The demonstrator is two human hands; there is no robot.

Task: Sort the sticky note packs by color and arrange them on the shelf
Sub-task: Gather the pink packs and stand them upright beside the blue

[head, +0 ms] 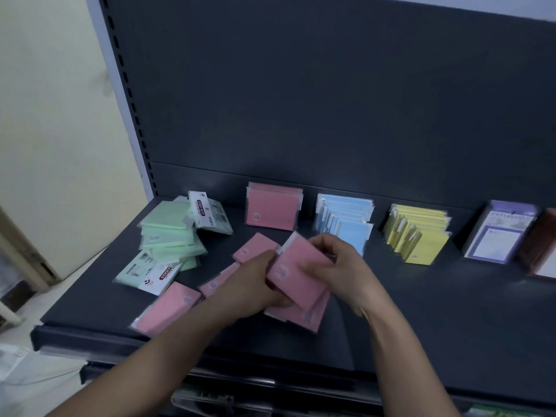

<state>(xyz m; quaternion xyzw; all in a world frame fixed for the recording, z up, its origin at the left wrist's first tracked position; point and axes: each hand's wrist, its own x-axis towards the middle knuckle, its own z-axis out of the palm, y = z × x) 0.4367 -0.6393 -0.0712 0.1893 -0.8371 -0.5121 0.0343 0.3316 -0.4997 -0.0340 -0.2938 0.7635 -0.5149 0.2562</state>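
In the middle of the frame, both hands are on one pink pack, held tilted just above the dark shelf. The left hand has its fingers curled round the pack's lower left edge, and the right hand pinches the upper right edge. It's a bit blurry, so I can't make out the fingertips.

More pink ones sit right under it, and loose pinks lie flat toward the lower left. The green pile is a messy heap at the left, with a couple of packs showing white labels.

Along the back, from centre to right, standing up: pink stack, blue row, yellow row, then purple pads at the far right.
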